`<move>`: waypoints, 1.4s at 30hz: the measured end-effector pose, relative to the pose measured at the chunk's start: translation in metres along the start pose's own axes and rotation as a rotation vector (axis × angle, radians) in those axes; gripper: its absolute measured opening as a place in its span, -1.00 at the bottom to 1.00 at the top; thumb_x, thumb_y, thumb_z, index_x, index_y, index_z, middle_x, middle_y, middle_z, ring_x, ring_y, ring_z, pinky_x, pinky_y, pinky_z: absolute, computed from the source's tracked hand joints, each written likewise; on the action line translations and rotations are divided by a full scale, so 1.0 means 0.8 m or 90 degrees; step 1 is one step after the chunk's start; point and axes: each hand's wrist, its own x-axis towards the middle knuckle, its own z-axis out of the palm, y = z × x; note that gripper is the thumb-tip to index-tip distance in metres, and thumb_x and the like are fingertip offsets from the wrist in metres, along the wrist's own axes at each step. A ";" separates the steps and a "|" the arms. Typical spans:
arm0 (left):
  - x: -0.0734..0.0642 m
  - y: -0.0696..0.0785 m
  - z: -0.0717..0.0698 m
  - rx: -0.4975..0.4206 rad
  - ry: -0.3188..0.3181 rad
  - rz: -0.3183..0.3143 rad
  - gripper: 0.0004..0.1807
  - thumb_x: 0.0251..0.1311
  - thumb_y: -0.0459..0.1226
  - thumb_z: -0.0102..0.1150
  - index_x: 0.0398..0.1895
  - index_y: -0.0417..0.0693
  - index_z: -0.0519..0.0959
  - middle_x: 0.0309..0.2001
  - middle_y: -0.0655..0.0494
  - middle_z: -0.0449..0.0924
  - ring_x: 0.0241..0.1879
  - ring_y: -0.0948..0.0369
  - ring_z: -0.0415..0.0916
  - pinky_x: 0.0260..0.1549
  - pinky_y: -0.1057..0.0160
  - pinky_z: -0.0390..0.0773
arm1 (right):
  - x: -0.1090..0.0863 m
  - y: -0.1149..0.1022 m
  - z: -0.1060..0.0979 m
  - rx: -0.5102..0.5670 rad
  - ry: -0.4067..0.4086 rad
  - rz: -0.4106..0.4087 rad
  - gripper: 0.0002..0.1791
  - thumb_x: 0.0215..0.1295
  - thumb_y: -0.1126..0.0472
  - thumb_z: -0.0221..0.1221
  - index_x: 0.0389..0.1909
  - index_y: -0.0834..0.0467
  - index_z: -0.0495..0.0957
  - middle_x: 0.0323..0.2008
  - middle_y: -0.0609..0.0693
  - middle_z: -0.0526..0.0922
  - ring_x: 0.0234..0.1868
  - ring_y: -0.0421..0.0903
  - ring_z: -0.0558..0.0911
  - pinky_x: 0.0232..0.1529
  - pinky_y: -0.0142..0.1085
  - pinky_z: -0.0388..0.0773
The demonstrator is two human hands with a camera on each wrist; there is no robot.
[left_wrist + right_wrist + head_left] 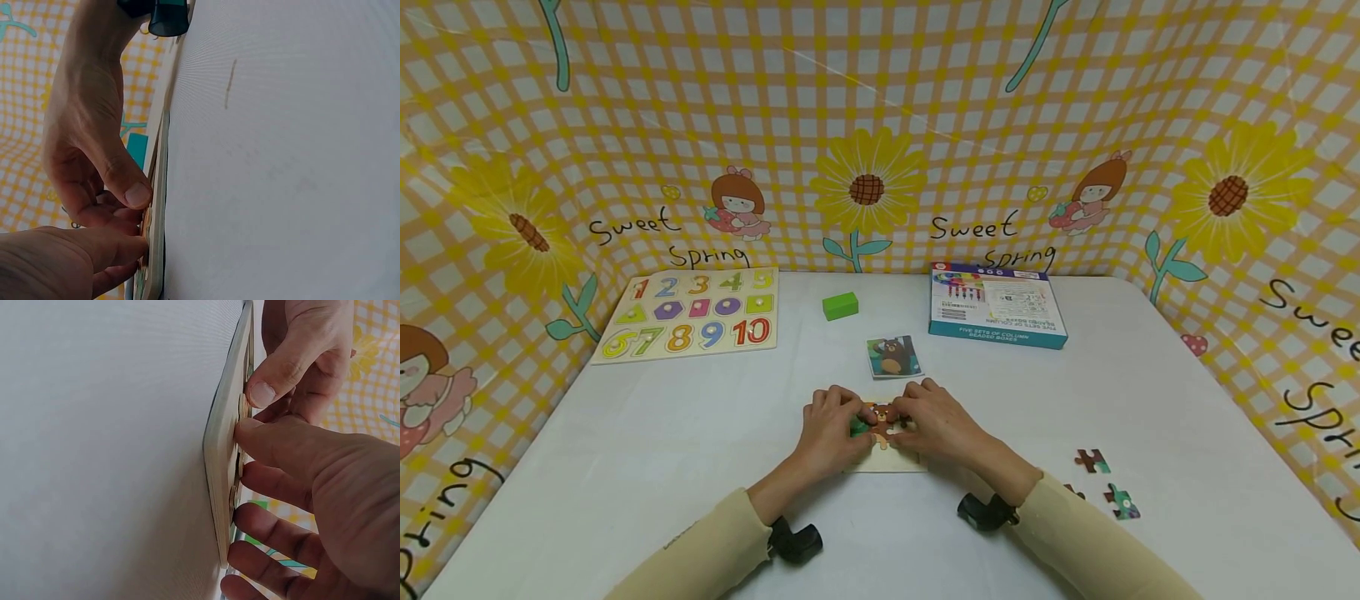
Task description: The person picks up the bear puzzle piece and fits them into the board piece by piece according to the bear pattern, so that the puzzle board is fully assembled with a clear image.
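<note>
Left hand (833, 429)'s got thumb and finger pinched on a green puzzle piece (859, 427), right hand (942, 423)'s pinching another piece (901, 425) across from it. Bear puzzle (882, 429) sits between the fingertips, wooden board (887, 467) under them. Bear card (893, 357)'s just beyond the fingers, green block (840, 307) further out, number board (700, 321) far left, box (996, 308) far right. Loose pieces (1123, 502) lie off right.

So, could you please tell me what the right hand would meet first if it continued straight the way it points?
Most likely the left hand, just ahead of the right hand at the bear puzzle; the exact gap between them is hard to judge.
</note>
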 end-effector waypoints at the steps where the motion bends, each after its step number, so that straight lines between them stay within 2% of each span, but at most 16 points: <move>1: 0.000 0.000 0.000 0.000 0.000 0.001 -0.90 -0.05 -0.23 0.26 -0.40 0.09 0.61 -0.07 0.02 0.40 -0.01 0.03 0.20 -0.04 -0.07 0.17 | 0.000 0.000 0.000 0.000 0.000 0.000 -0.75 -0.03 0.06 0.39 -0.28 0.01 0.68 -0.38 -0.12 0.51 -0.32 -0.17 0.30 -0.28 -0.34 0.21; 31: -0.001 0.000 -0.001 -0.005 -0.013 -0.014 -0.90 -0.03 -0.21 0.27 -0.39 0.08 0.60 -0.05 0.05 0.38 0.02 0.04 0.18 0.01 -0.08 0.15 | 0.000 0.000 -0.001 0.010 0.003 -0.010 -0.83 -0.01 0.08 0.38 -0.36 -0.02 0.67 -0.42 -0.13 0.47 -0.33 -0.17 0.28 -0.30 -0.35 0.17; 42: -0.001 -0.001 -0.001 -0.003 -0.016 -0.012 -0.89 -0.03 -0.21 0.27 -0.38 0.09 0.60 -0.04 0.05 0.38 0.00 0.05 0.19 -0.01 -0.07 0.15 | -0.006 -0.001 -0.008 0.029 -0.020 0.029 -0.78 -0.01 0.10 0.38 -0.28 0.00 0.68 -0.35 -0.11 0.53 -0.28 -0.16 0.31 -0.22 -0.29 0.23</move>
